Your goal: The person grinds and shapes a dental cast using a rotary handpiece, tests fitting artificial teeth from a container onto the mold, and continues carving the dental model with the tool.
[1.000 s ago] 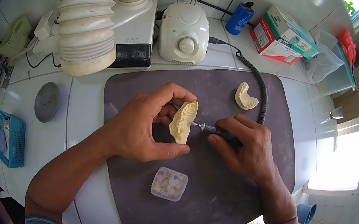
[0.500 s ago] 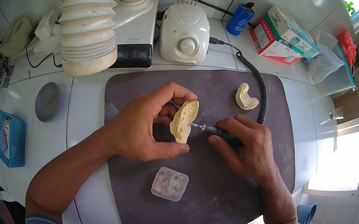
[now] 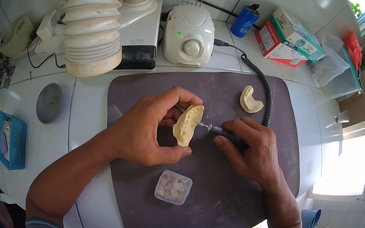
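Observation:
A pale yellow plaster dental model [image 3: 186,126] is held on edge between the thumb and fingers of my left hand [image 3: 146,130]. My right hand [image 3: 251,148] grips a black rotary handpiece [image 3: 231,138], whose thin metal bit points left at the model's right side. The bit's tip is at or very near the plaster; whether it touches I cannot tell. A second plaster dental model [image 3: 251,100], horseshoe-shaped, lies on the dark mat [image 3: 208,196] beyond my right hand. Nearer me sits a clear plastic box [image 3: 173,187] with several small pale and pinkish pieces inside.
A coiled black cord [image 3: 266,95] runs from the white control unit [image 3: 189,36] to the handpiece. At the back left hangs a ribbed extraction hose [image 3: 94,24]. A grey round dish [image 3: 49,103] and a blue basket [image 3: 11,141] stand left; stacked boxes [image 3: 286,40] stand back right.
The handpiece has drawn back very slightly to the right, its bit a little higher against the model. My left hand keeps the model almost in place.

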Motion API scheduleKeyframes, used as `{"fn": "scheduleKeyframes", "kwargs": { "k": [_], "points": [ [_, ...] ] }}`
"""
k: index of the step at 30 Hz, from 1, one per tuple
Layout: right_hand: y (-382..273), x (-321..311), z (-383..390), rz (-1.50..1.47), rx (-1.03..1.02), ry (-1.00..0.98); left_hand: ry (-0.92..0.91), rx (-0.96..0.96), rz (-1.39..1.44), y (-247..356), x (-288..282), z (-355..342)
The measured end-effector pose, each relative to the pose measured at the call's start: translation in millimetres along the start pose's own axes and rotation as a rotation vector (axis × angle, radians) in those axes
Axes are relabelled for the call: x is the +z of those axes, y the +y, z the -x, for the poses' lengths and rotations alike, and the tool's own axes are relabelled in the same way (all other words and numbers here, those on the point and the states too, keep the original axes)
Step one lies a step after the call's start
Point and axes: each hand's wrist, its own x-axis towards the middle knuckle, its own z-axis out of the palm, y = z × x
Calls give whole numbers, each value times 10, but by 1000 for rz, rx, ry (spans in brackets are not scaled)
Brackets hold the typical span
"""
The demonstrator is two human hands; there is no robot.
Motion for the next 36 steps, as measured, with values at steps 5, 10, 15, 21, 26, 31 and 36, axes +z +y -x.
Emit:
{"fn": "scheduleKeyframes", "kwargs": {
  "k": [5,10,15,21,26,31,36],
  "points": [
    [-16,-1,-3,-14,53,-4,-8,2,-25,9,-9,7],
    [-25,-9,-2,-15,35,-1,-19,-6,-6,5,-14,9],
    [-15,-5,-3,-15,23,7,-25,5,-3,-2,-24,9],
    [-15,-2,-4,-31,34,13,-32,-10,2,8,-29,16],
    [-8,-16,-8,-15,21,-9,-31,2,-20,15,-31,7],
    [-6,-14,-14,-51,49,11,-47,-51,-20,50,-53,23],
    [-5,-29,-3,-15,13,-8,-29,-16,-40,49,-36,14]
  ]
}}
